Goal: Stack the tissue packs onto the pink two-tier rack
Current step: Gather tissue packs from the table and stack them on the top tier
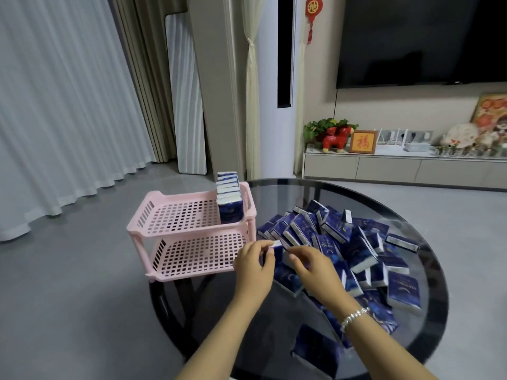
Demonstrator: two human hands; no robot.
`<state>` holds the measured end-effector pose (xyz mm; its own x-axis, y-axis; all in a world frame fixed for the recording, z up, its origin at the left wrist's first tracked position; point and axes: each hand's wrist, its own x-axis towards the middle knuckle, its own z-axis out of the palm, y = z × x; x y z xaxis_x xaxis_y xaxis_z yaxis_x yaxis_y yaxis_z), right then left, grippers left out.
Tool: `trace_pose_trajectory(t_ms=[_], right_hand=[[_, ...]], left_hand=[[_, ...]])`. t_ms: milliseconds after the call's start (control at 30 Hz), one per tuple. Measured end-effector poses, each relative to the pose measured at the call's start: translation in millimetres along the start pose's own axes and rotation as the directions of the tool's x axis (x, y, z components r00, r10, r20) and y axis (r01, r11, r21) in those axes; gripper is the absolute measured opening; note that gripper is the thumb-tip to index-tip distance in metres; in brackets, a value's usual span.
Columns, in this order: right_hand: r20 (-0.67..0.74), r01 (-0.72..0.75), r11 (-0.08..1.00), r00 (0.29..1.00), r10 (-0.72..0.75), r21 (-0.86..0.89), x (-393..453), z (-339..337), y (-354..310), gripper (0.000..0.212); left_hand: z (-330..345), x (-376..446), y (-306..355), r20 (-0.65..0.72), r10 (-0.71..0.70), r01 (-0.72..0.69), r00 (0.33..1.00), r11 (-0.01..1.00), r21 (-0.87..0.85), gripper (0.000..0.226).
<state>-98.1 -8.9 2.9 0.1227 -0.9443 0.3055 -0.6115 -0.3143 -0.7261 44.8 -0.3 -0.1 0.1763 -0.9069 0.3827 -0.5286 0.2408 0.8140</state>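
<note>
Tissue packs: most lie in a loose blue heap (340, 242) on the right half of the round table, tumbled over one another at all angles; a few more lie nearer to me by my right forearm.
Curtains: white sheer curtains (55, 105) hang at the far left, down to the grey floor.
Rack: the pink two-tier rack (189, 237) stands at the table's left edge, partly hanging out over the floor, just beside the heap.
Top tier: a row of packs (229, 198) stands upright along its right side, one behind another, against the right wall.
Bottom tier: I see nothing on its grid floor; my left hand hides its near right corner.
Left hand: my left hand (253, 266) hovers just right of the rack's lower tier, fingers curled round one pack (275, 252) that stands on end, its white end up.
Right hand: my right hand (312, 268) is close beside the left, over the heap's near edge; thumb and fingers are bent toward the same pack and the packs under it, but I cannot tell whether they pinch anything. A beaded bracelet (354, 318) sits on that wrist.
Table: dark glass, round (428, 297), glossy.
Far right: a low cabinet (384, 165) with ornaments runs along the wall under a dark television (422, 39).
</note>
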Motion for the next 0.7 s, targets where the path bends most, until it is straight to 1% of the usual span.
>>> trace_pose_trajectory(t_ms=[133, 200, 233, 300, 367, 400, 467, 567, 633, 700], right_hand=[[0.049, -0.111, 0.987, 0.992, 0.117, -0.116, -7.2, 7.8, 21.1, 0.03], [0.083, -0.112, 0.978, 0.988, 0.128, -0.178, -4.5, 10.5, 26.5, 0.028], [0.106, -0.102, 0.971, 0.986, 0.128, -0.214, -1.7, 11.5, 28.2, 0.026], [0.148, -0.095, 0.954, 0.979, 0.142, -0.283, 4.7, 14.2, 30.5, 0.025], [0.186, -0.094, 0.935, 0.969, 0.165, -0.341, 9.8, 17.4, 32.6, 0.024], [0.207, -0.087, 0.924, 0.963, 0.174, -0.373, 11.7, 19.2, 33.9, 0.023], [0.255, -0.065, 0.897, 0.948, 0.193, -0.438, 13.6, 21.1, 36.0, 0.024], [0.322, -0.017, 0.868, 0.925, 0.202, -0.497, 14.5, 19.0, 38.5, 0.025], [0.361, 0.01, 0.868, 0.912, 0.197, -0.497, 15.6, 17.6, 40.4, 0.024], [0.392, 0.027, 0.867, 0.899, 0.197, -0.497, 15.6, 15.4, 39.7, 0.024]], left_hand=[[25.5, -10.8, -23.7, 0.05, -0.127, 0.125, 0.991, 0.992, 0.034, 0.011], [33.9, -12.7, -32.6, 0.084, -0.213, 0.209, 0.973, 0.976, 0.061, 0.01], [37.3, -13.0, -36.8, 0.105, -0.253, 0.243, 0.962, 0.965, 0.098, 0.012], [43.7, -11.7, -46.6, 0.139, -0.314, 0.279, 0.939, 0.934, 0.223, 0.03], [48.1, -9.7, -53.9, 0.152, -0.356, 0.299, 0.922, 0.904, 0.306, 0.043], [49.4, -8.7, -55.9, 0.154, -0.374, 0.31, 0.915, 0.892, 0.329, 0.045], [51.0, -6.1, -58.8, 0.154, -0.391, 0.318, 0.907, 0.878, 0.357, 0.041], [50.5, -5.5, -58.3, 0.145, -0.402, 0.337, 0.904, 0.879, 0.337, 0.031], [48.6, -6.2, -57.0, 0.154, -0.409, 0.372, 0.899, 0.901, 0.222, 0.021], [45.9, -9.4, -52.1, 0.186, -0.44, 0.426, 0.879, 0.898, 0.112, 0.021]])
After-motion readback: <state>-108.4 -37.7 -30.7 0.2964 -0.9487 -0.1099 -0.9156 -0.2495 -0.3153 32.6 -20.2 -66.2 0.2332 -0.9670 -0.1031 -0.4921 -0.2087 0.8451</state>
